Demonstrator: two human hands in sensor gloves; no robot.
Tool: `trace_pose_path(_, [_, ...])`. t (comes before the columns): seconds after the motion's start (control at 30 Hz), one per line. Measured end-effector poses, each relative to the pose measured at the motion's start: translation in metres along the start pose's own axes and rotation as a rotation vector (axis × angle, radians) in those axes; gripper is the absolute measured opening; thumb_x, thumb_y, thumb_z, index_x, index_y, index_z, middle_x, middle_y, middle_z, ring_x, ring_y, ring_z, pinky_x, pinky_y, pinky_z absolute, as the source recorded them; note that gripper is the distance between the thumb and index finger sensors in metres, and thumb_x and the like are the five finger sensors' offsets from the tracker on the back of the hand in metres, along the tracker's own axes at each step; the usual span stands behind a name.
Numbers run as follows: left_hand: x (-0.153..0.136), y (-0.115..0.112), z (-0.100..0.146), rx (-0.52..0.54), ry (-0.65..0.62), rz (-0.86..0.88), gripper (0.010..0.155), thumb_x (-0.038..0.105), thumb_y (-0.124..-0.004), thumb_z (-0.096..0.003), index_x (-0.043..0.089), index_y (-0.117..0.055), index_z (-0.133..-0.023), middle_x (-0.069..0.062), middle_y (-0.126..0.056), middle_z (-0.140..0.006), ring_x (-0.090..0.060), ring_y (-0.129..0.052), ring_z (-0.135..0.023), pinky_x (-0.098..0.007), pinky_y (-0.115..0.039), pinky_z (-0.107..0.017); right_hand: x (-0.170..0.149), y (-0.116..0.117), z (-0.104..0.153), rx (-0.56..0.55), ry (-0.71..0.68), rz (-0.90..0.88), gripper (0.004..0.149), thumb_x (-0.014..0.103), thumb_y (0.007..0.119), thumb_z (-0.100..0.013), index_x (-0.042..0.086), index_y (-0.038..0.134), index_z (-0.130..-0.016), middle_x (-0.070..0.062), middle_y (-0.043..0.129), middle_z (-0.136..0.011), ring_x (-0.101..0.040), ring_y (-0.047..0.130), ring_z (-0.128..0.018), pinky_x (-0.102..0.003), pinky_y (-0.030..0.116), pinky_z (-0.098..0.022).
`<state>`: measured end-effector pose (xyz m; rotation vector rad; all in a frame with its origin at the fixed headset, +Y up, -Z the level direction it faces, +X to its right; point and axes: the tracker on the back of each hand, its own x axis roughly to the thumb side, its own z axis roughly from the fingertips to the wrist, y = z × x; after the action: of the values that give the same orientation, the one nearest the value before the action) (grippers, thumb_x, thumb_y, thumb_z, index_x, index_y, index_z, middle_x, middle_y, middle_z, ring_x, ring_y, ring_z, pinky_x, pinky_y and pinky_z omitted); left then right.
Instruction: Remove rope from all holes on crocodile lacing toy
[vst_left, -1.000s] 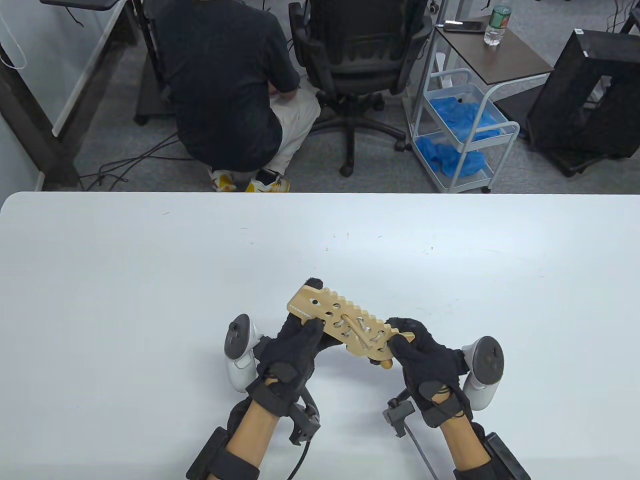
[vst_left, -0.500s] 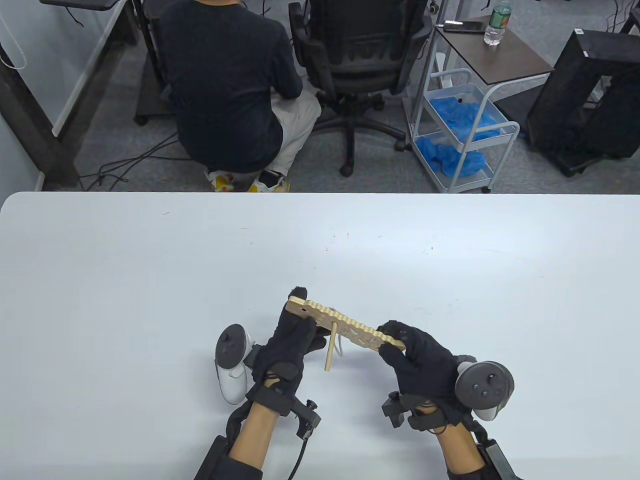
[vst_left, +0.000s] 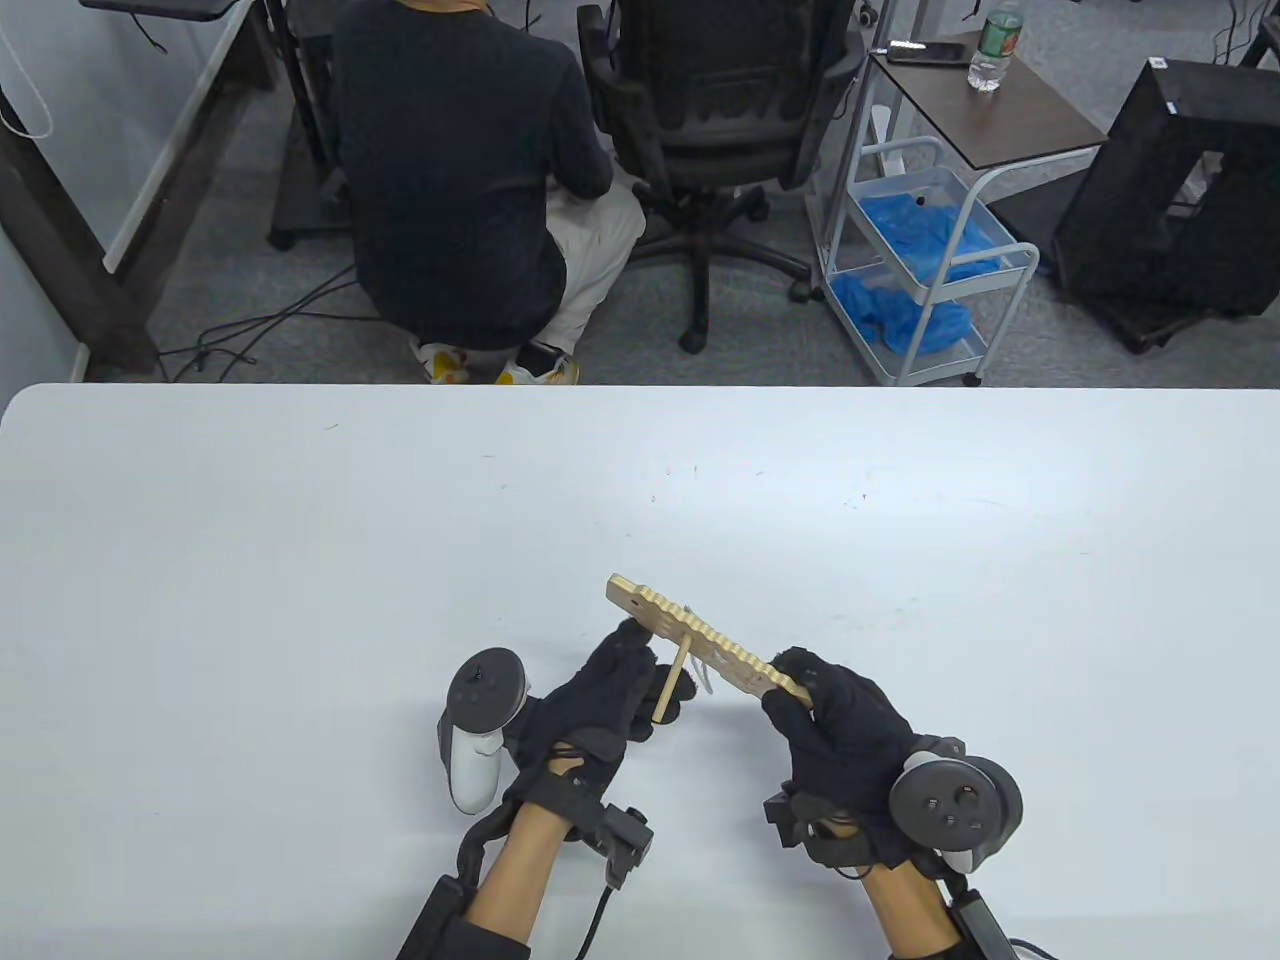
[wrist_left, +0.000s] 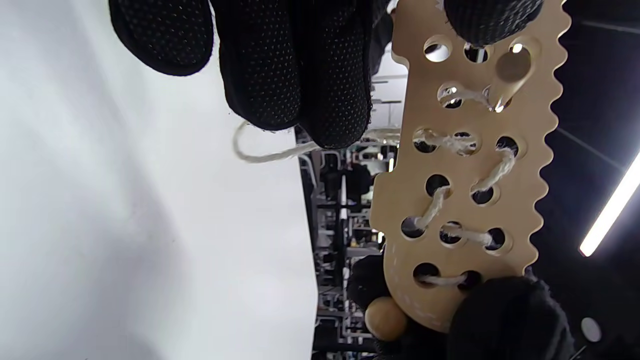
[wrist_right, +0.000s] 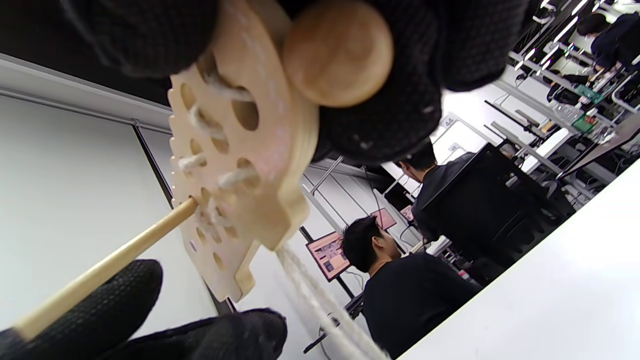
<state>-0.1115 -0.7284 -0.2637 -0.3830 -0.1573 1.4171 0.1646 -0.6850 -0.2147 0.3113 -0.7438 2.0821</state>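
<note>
I see the flat, pale wooden crocodile lacing board (vst_left: 700, 640) with its saw-toothed edge held clear above the white tabletop (vst_left: 300, 560), low and just right of centre in the table view, tilted nearly edge-on to that camera. My right hand (vst_left: 835, 725) clamps its lower right end, fingers and thumb curled round the wood; in the right wrist view a round wooden bead (wrist_right: 337, 52) sits against those fingers. My left hand (vst_left: 610, 700) pinches the thin wooden lacing stick (vst_left: 672, 685), which pokes out of one hole toward the lower left. In the left wrist view the off-white braided rope (wrist_left: 492, 172) threads between most of the holes, with a loose loop hanging off the board's left side.
</note>
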Motion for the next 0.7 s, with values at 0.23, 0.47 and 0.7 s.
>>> trace_pose_path(0.23, [-0.001,-0.004,0.003,-0.002,-0.017,-0.01,0.061,0.064,-0.059,-0.0539,0.03,-0.078,-0.1,-0.002,-0.097,-0.09,-0.027,-0.092,-0.078,-0.054,-0.076,-0.06,0.001,0.003,0.001,0.016,-0.011,0.024,0.046,0.038,0.081,-0.04,0.017,0.078,-0.08,-0.014,0.097,-0.068,-0.033,0.1,-0.049,-0.059,0.076,-0.052])
trace_pose_path(0.47, [0.004,0.001,0.006,0.06,-0.008,-0.111,0.057,0.065,-0.071,-0.0505,0.029,-0.084,-0.093,0.003,-0.103,-0.079,-0.021,-0.098,-0.069,-0.054,-0.078,-0.059,0.005,0.007,0.002,0.062,-0.063,0.067,0.046,0.039,0.081,-0.04,0.017,0.078,-0.08,-0.014,0.097,-0.068,-0.032,0.1,-0.049,-0.058,0.076,-0.052])
trace_pose_path(0.7, [0.001,0.0,0.002,0.068,0.024,-0.141,0.047,0.048,-0.077,-0.05,0.027,-0.087,-0.092,0.006,-0.11,-0.067,-0.017,-0.104,-0.058,-0.049,-0.083,-0.053,-0.005,0.01,-0.001,0.102,0.02,0.067,0.048,0.04,0.081,-0.041,0.011,0.079,-0.079,-0.016,0.099,-0.06,-0.029,0.1,-0.032,-0.054,0.082,-0.042])
